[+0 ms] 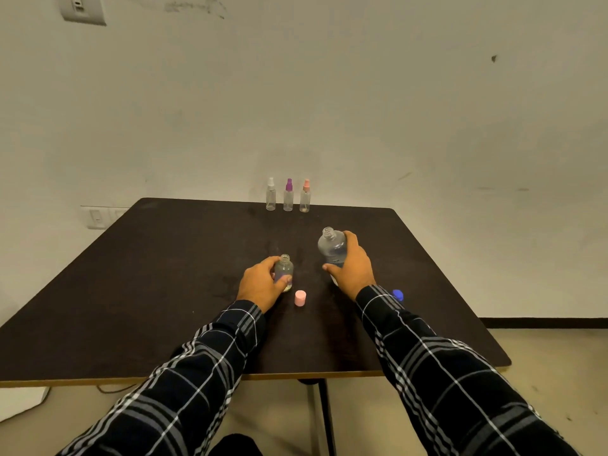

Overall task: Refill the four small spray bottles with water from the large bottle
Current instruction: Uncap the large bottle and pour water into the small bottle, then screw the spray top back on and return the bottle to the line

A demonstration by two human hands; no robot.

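Sleeve (197, 366) over table edge (286, 376), left grip (258, 284) holding bottle (283, 267)

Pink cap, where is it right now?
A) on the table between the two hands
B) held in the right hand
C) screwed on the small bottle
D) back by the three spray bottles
A: the pink cap stands on the table between the left hand, gripping the open-necked small bottle, and the right hand, gripping the large bottle.

dark plaid sleeves (184, 383), white grid lines
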